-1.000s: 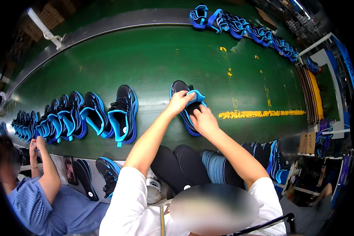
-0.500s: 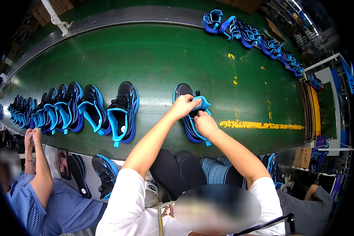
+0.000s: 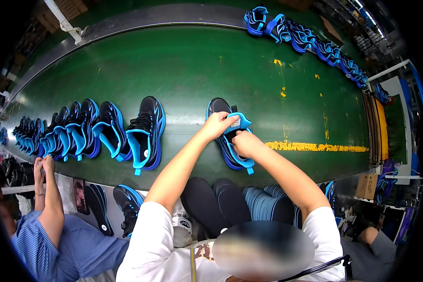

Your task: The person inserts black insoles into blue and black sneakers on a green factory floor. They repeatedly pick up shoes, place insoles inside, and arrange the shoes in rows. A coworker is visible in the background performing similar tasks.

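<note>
A black and blue sneaker point(image 3: 226, 150) lies on the green belt in front of me, its toe pointing away. My left hand point(image 3: 217, 125) pinches the sneaker's bright blue tongue point(image 3: 241, 122) and holds it folded back, so a white label on it shows. With fingers curled, my right hand point(image 3: 247, 144) is at the shoe's opening, its fingertips down inside. Whatever those fingertips grip is hidden. Closest on the left stands another matching sneaker point(image 3: 146, 134), untouched.
More sneakers point(image 3: 82, 127) line the belt point(image 3: 183, 70) to the left, and others point(image 3: 301, 37) stand along the far right edge. Stacked insoles point(image 3: 266, 204) and black insoles point(image 3: 204, 204) lie near my lap. At left, a co-worker's hands point(image 3: 43, 165) are close to the belt.
My right hand has slipped slightly further into the shoe's opening. The left hand still holds the tongue back, with its label now more visible. The view has shifted slightly.
</note>
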The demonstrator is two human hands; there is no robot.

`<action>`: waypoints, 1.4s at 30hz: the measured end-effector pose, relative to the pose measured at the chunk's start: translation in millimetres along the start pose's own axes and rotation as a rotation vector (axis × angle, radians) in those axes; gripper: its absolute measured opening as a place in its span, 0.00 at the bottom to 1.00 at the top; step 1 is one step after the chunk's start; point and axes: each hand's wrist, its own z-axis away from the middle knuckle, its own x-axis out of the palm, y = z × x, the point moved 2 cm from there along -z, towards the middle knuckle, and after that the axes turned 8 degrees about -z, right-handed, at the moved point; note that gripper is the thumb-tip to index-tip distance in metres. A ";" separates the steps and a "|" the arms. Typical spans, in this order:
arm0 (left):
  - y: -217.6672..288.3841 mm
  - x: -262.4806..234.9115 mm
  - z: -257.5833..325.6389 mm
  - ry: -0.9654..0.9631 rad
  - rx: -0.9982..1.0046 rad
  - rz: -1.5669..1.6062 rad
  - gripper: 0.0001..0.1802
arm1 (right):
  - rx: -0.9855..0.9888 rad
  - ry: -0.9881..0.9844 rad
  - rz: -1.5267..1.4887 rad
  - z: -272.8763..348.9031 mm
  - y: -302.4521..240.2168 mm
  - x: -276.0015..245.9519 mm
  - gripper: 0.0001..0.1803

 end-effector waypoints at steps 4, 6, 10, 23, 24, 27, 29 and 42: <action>6.7 0.4 4.0 0.012 0.010 0.060 0.18 | -0.026 0.093 -0.015 2.1 -0.6 11.5 0.09; 8.0 0.2 6.7 0.042 0.009 0.081 0.18 | -0.032 0.112 -0.016 4.0 -2.1 11.8 0.09; 10.0 0.1 6.0 0.026 0.002 0.048 0.17 | 0.009 0.020 0.095 2.7 -4.6 15.9 0.11; 11.2 3.7 4.4 0.011 -0.012 0.164 0.17 | 0.007 -0.617 0.312 -22.4 -6.7 7.4 0.17; 12.7 3.2 5.5 0.022 -0.009 0.170 0.17 | 0.002 -0.620 0.315 -22.3 -5.7 6.6 0.17; 4.6 3.3 -7.9 0.137 0.065 0.076 0.17 | -0.093 -0.504 0.292 -18.9 -5.1 2.0 0.18; 5.2 2.1 -4.5 0.078 -0.006 0.119 0.17 | -0.130 -0.361 0.217 -9.6 -4.8 6.4 0.20; 8.1 38.8 21.4 0.576 0.531 -0.462 0.16 | -0.091 -0.206 0.247 -75.2 15.8 61.4 0.18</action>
